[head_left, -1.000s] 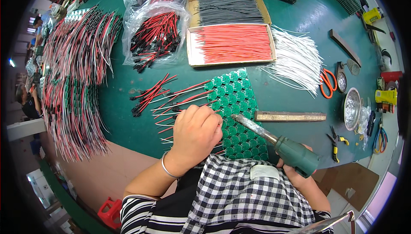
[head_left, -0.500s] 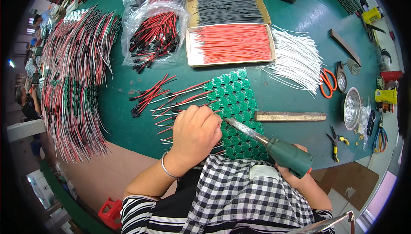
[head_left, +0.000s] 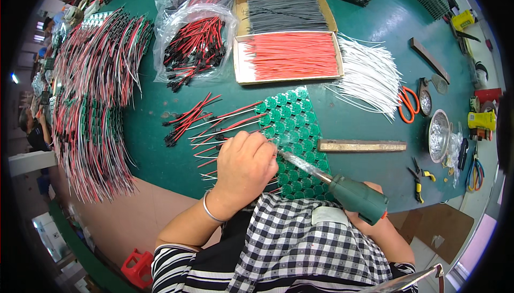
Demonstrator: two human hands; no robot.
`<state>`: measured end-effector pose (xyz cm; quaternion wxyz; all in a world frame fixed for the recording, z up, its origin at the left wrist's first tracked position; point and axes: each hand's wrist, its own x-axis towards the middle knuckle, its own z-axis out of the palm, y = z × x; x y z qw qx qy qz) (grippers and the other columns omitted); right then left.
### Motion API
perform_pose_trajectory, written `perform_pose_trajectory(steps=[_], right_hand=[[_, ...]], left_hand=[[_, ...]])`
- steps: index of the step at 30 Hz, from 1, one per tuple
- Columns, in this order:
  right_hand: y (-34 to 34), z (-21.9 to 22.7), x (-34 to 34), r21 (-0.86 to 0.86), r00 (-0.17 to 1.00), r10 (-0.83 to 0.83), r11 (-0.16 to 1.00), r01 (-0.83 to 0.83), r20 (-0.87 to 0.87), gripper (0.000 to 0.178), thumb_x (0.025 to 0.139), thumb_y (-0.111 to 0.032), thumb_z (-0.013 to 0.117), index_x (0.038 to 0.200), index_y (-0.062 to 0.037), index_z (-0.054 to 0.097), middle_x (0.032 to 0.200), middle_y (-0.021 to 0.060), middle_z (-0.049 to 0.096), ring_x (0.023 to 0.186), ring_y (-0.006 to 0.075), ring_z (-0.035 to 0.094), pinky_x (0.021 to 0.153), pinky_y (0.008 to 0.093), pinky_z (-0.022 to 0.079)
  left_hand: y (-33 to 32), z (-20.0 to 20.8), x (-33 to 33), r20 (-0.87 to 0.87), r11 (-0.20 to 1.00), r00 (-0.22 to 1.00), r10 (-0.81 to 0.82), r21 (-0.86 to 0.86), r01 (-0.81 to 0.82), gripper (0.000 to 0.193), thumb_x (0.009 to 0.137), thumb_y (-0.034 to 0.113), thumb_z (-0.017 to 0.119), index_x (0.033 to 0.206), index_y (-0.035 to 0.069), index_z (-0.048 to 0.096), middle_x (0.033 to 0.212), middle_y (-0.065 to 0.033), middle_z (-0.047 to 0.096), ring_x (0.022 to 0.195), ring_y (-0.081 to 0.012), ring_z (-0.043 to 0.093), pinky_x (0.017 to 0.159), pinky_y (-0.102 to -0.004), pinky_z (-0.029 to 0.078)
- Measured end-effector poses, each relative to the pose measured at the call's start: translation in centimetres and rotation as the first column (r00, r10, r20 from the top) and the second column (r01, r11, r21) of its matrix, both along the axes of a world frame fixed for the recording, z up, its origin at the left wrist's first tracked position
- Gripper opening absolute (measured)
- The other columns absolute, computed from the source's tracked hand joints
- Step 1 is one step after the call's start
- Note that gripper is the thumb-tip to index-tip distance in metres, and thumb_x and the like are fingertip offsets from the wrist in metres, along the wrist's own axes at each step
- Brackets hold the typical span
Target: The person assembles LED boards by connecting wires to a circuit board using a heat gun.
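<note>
A panel of round green circuit boards [head_left: 292, 116] lies on the bench in front of me, with red and white wires [head_left: 235, 112] fixed along its left edge. My left hand [head_left: 247, 159] is closed over that edge, its fingertips pinched; what they hold is hidden. My right hand [head_left: 369, 220] grips the green handle of a soldering iron [head_left: 356, 196]. The iron's metal shaft slants up and left across the panel, its tip right beside my left fingertips. Left of the panel lies a small pile of red wires with black connectors [head_left: 184, 120].
Beyond the panel stand a box of red wires [head_left: 292, 54], a box of dark wires [head_left: 286, 14] and a plastic bag of connector leads [head_left: 195, 46]. White wires [head_left: 369, 76], orange scissors [head_left: 409, 105], a metal bar [head_left: 364, 145] and a metal bowl [head_left: 440, 135] lie to the right. Wired panels [head_left: 96, 105] hang at left.
The soldering iron has shifted slightly left, bringing its tip closer to my left fingertips. My left hand stays nearly in place.
</note>
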<state>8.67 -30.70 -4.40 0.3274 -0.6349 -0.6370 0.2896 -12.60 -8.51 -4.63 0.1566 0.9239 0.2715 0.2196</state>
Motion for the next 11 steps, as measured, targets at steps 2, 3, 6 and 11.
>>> perform_pose_trajectory(steps=[2, 3, 6, 11], right_hand=[[-0.1, 0.1, -0.1, -0.005, 0.999, 0.030, 1.000, -0.031, -0.041, 0.039, 0.071, -0.012, 0.074, 0.108, -0.0045, 0.064, 0.103, 0.0131, 0.065, 0.089, 0.0301, 0.065, 0.080, 0.0359, 0.052], [-0.6, 0.0, -0.2, 0.006, 0.999, -0.039, 0.999, 0.039, 0.024, 0.038, 0.075, -0.013, 0.072, 0.110, -0.0037, 0.064, 0.102, 0.0124, 0.066, 0.084, 0.0279, 0.065, 0.077, 0.0354, 0.053], [-1.3, 1.2, -1.1, -0.068, 0.912, -0.338, 0.941, 0.331, -0.232, 0.036, 0.084, -0.017, 0.065, 0.116, -0.0008, 0.059, 0.103, 0.0122, 0.066, 0.071, 0.0227, 0.064, 0.067, 0.0339, 0.052], [-3.4, 2.1, 0.4, -0.129, 0.406, -0.473, 0.760, 0.637, -0.782, 0.050, 0.095, -0.022, 0.054, 0.140, -0.0023, 0.040, 0.114, 0.0176, 0.063, 0.088, 0.0337, 0.069, 0.079, 0.0442, 0.059]], left_hand=[[0.0, 0.1, 0.0, 0.005, 1.000, 1.000, -0.001, 0.004, 0.001, 0.017, 0.062, 0.003, 0.069, 0.073, 0.010, 0.058, 0.078, -0.0028, 0.055, 0.071, -0.0223, 0.052, 0.061, -0.0351, 0.041], [0.0, 0.1, 0.0, 0.008, 1.000, 1.000, -0.002, 0.005, 0.002, 0.017, 0.062, 0.003, 0.069, 0.072, 0.010, 0.058, 0.078, -0.0027, 0.055, 0.071, -0.0222, 0.052, 0.061, -0.0351, 0.041], [0.0, -0.3, 0.0, 0.035, 1.000, 0.999, -0.015, 0.020, 0.014, 0.016, 0.063, 0.003, 0.069, 0.073, 0.010, 0.058, 0.078, -0.0028, 0.055, 0.071, -0.0222, 0.052, 0.061, -0.0353, 0.041], [-0.1, -0.1, -0.4, 0.024, 0.999, 0.999, -0.024, 0.037, 0.024, 0.016, 0.065, 0.004, 0.070, 0.074, 0.010, 0.059, 0.079, -0.0027, 0.055, 0.072, -0.0228, 0.053, 0.063, -0.0370, 0.042]])
